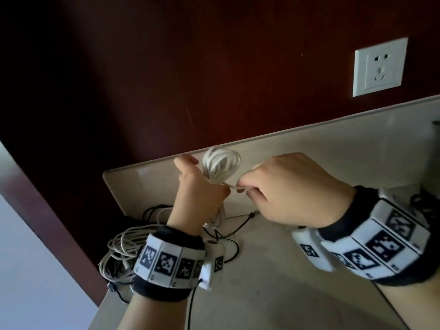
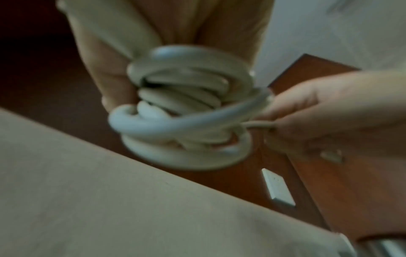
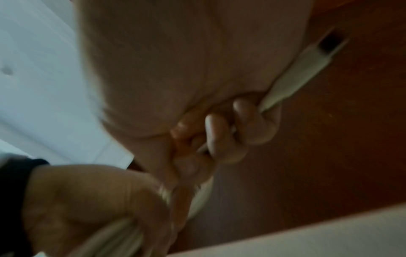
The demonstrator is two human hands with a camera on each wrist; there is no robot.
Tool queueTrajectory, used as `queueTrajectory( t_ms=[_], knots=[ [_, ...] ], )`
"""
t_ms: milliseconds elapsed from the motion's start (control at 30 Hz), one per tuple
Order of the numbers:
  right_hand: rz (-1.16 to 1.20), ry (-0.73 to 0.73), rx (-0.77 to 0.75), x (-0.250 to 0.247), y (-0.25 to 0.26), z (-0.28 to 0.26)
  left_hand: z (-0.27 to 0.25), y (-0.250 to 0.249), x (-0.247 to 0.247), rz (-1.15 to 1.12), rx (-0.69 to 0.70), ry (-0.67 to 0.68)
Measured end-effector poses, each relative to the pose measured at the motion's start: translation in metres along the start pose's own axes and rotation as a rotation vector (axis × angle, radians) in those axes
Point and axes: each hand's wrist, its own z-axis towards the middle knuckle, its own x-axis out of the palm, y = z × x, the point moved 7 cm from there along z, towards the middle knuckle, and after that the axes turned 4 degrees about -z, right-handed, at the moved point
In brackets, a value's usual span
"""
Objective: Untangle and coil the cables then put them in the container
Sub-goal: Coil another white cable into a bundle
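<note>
1. Setting: indoor room, home or office; cannot tell which.
2. Evidence: dark red-brown wood wall panel (image 1: 214,67); white wall socket (image 1: 379,67); beige countertop (image 1: 309,151) abutting panel; loose cables (image 1: 119,248) on it.

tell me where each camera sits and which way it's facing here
Head: worn on the head, looking forward and down at the counter; shows the left hand gripping the white cable coil and the right hand pinching its loose end.
Left wrist: looks along the left hand at the coil and the right hand's fingers.
Right wrist: looks along the right hand's curled fingers at the cable's plug.
Shared: all three show both hands and the cable.
</note>
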Motion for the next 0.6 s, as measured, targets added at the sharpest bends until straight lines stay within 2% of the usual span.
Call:
queueTrajectory(
  t_ms=[133, 233, 300, 433, 533, 600],
  knots=[
    [-0.018, -0.030, -0.158, -0.005, 0.015, 0.003, -0.019, -0.016, 0.030, 0.437, 0.295, 0.178],
    [-0.020, -0.224, -0.219, -0.014, 0.011, 0.003, -0.028, -0.021, 0.047, 0.640, 0.390, 0.330],
    [0.096, -0.216, -0.178, -0.012, 0.002, 0.004, -0.031, -0.023, 0.051, 0.723, 0.459, 0.398],
    [0.369, -0.007, -0.041, 0.008, -0.012, 0.006, -0.028, -0.022, 0.049, 0.542, 0.493, 0.405],
    [0.442, -0.056, 0.012, 0.008, -0.020, 0.007, -0.023, -0.021, 0.048, 0.406, 0.409, 0.367],
    [0.488, -0.112, 0.025, 0.006, -0.024, 0.007, -0.019, -0.020, 0.041, 0.312, 0.257, 0.370]
  ],
)
